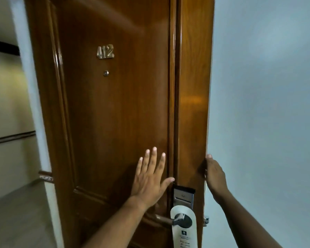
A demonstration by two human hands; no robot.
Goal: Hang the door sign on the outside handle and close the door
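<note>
1. Pale blue-grey wall (267,86) filled the right side of the view, and a dim corridor with cream walls showed at the far left.
2. Between them stood a glossy brown wooden door (115,113), bearing the metal numerals 412 (105,51) above a small round peephole (106,73).
3. The white card door sign (182,231) hung on the silver lever handle (175,220), its round hole looped over the lever just below the silver card-reader lock plate (183,196).
4. The left hand (149,178) lay flat on the door face beside the lock, fingers spread and gripping nothing, thumb tip near the lock plate's top corner.
5. The right hand (215,174) curled round the door's free edge above the lock, fingers wrapped out of sight behind the edge.
6. A small metal latch (206,221) jutted from that edge level with the handle.
</note>
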